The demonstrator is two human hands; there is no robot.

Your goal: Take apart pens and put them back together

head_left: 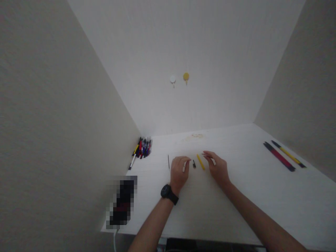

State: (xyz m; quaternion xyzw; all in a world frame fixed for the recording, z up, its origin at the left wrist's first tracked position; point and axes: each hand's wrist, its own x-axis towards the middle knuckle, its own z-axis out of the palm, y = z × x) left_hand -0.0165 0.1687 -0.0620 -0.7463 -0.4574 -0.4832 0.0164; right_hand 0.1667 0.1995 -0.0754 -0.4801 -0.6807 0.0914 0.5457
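Note:
My left hand, with a black watch on its wrist, is over the white table with thumb and forefinger pinched together. Whatever may be between those fingertips is too small to make out. Left of it lies a thin dark pen refill. Between my two hands are a small black pen part and a yellow pen barrel, lying apart. My right hand is just right of the barrel, its thumb and fingertips brought together. I cannot tell what, if anything, they hold.
Several pens lie bunched against the left wall. A blurred dark object is at the left front, near a white cable. Red and yellow pens lie along the right side. Two hooks are on the back wall.

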